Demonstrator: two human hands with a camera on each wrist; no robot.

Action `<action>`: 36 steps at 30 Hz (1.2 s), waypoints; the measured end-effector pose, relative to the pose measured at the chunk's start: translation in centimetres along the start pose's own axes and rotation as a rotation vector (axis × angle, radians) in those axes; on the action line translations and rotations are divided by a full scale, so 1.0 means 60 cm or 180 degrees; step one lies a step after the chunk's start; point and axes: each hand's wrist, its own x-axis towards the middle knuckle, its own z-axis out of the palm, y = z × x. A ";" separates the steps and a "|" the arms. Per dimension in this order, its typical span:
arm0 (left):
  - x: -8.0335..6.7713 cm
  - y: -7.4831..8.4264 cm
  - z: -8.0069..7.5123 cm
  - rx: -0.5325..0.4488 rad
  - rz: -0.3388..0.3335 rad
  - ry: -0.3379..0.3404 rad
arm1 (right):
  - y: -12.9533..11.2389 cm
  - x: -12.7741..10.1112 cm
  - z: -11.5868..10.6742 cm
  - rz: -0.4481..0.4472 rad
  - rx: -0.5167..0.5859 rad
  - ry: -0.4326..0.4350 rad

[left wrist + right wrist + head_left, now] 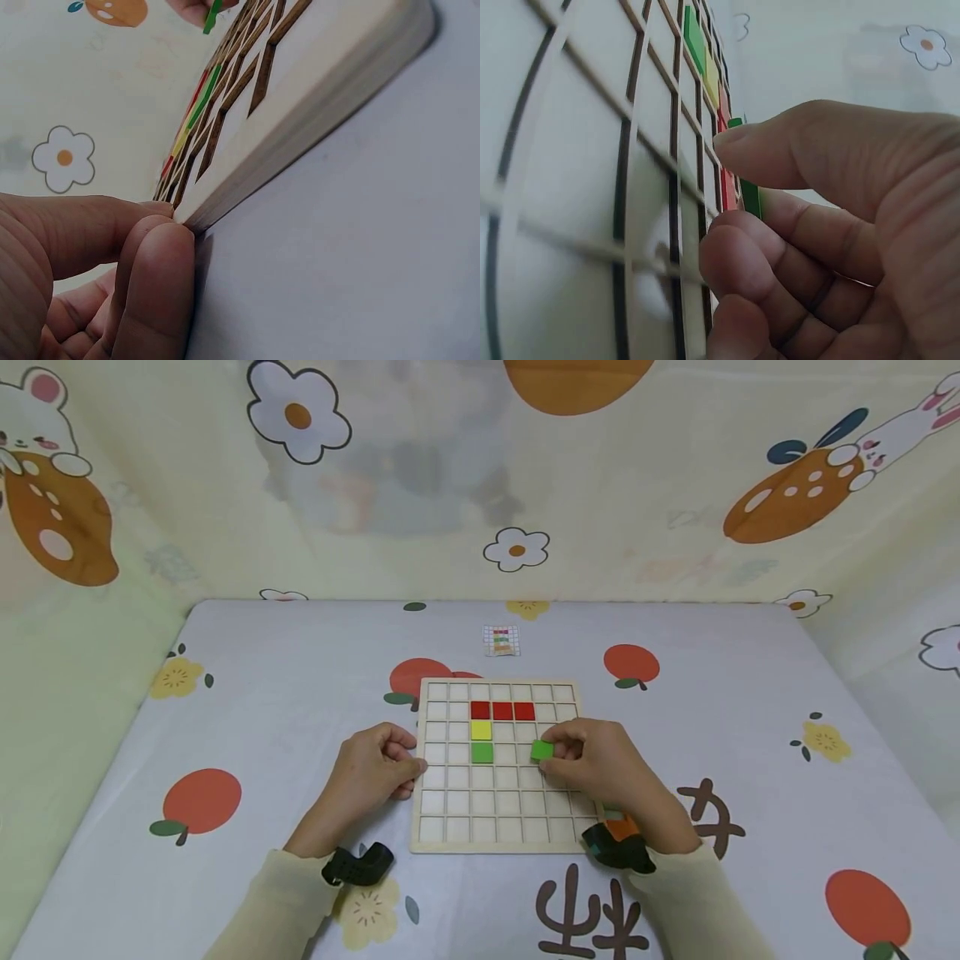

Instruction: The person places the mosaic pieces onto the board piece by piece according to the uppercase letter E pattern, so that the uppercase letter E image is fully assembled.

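A wooden grid board [495, 847] lies on the table with square cells. Three red tiles [502, 711] sit side by side in an upper row; a yellow tile [481, 730] and a green tile [482, 752] come below the leftmost one. My right hand [603, 760] pinches another green tile [542, 751] over the right half of the grid; the right wrist view shows that tile [751, 196] between thumb and fingers. At the board's left edge, my left hand [369, 766] pinches the frame [300, 142] between thumb and fingers.
A small pattern card [501, 641] with a coloured grid lies behind the board. Under everything is a white tablecloth [300, 677] printed with fruit and flowers. A patterned curtain [637, 502] hangs behind the table. Each wrist wears a black strap [358, 865].
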 end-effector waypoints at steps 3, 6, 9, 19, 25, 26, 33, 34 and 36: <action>0.000 0.000 0.000 -0.0011 -0.0001 0.0005 | -0.005 0.008 0.009 -0.0035 -0.0014 -0.0026; -0.001 0.000 0.000 -0.0028 0.0001 0.0010 | -0.009 0.013 0.017 -0.0056 0.0007 -0.0051; -0.001 0.000 0.000 -0.0037 0.0014 0.0006 | -0.014 0.017 0.023 -0.0057 0.0044 -0.0074; -0.001 -0.001 0.000 -0.0093 0.0027 0.0001 | -0.021 0.026 0.035 -0.0085 -0.0016 -0.0146; -0.001 0.001 -0.001 -0.0082 0.0002 0.0004 | -0.022 0.028 0.040 -0.0099 -0.0072 -0.0164; -0.001 0.001 -0.001 -0.0081 -0.0001 -0.0001 | -0.022 0.028 0.041 -0.0104 -0.0085 -0.0158; 0.001 -0.003 -0.002 -0.0148 0.0060 -0.0040 | -0.022 0.028 0.046 -0.0185 -0.0097 -0.0147; 0.001 -0.004 -0.002 -0.0157 0.0076 -0.0046 | -0.021 0.028 0.046 -0.0199 -0.0096 -0.0148; 0.002 -0.005 -0.002 -0.0166 0.0099 -0.0055 | -0.022 0.028 0.047 -0.0220 -0.0095 -0.0140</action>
